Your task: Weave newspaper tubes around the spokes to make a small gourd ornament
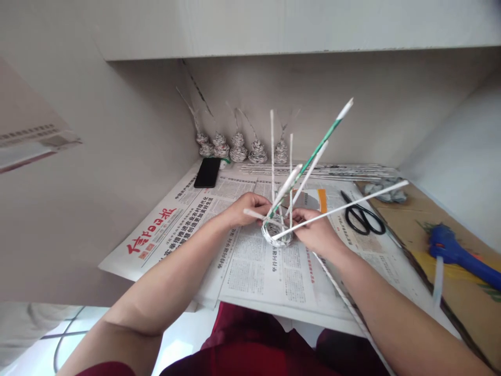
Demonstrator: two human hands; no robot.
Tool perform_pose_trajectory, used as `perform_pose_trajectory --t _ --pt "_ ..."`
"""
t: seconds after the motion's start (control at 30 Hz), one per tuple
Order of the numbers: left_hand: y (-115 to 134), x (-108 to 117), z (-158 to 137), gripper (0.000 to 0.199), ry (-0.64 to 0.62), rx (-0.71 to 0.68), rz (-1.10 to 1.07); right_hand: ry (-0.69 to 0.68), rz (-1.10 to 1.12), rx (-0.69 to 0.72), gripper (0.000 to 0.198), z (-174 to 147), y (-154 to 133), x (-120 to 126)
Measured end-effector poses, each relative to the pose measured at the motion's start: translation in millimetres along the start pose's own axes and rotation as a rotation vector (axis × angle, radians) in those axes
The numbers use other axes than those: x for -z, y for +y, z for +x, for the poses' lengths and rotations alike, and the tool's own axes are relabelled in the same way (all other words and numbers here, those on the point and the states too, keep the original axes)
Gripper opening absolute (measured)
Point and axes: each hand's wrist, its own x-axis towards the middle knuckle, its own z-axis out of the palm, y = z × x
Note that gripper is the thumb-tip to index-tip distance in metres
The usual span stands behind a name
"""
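Between my hands is a small round basket woven from rolled newspaper [277, 241], held just over the newspaper sheets [250, 271]. Several paper tubes stick up and outward from it, among them a green-and-white one [323, 141] and a long white one [352, 203]. My left hand [252, 208] pinches the left side of the weave with bent fingers. On the right side, my right hand [311, 222] grips the rim, its fingertips partly hidden behind the tubes. Another long paper tube [336, 284] trails from beneath my right hand toward my lap.
Several gourd-shaped woven pieces [238, 149] stand along the back wall, beside a black phone [207, 173]. Loose paper tubes [344, 171] lie at the back. To the right are black scissors [362, 216], a grey crumpled lump [385, 190] and a blue glue gun [450, 245] on cardboard. A shelf overhangs.
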Motion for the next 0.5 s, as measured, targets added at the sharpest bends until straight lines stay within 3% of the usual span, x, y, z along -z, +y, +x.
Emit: perform_pose_trajectory --t 0.13,0.23,0.37,0.5 --pt "3.9 0.7 -0.7 0.049 0.020 0.040 -0.257 -0.083 0.299 -0.124 0.011 3.1 -3.3 2.9" --pt "10.4 0.6 -4.1 0.062 -0.014 0.037 -0.325 -0.095 0.445 -0.153 0.013 4.0 -7.9 6.1" --pt "13.0 -6.4 -9.4 0.070 -0.062 -0.131 -0.169 -0.072 0.503 -0.195 0.021 3.9 -12.7 10.0" --pt "5.8 -21.1 -11.6 0.109 0.058 -0.300 0.097 -0.053 0.526 -0.260 0.025 4.3 -12.3 8.3"
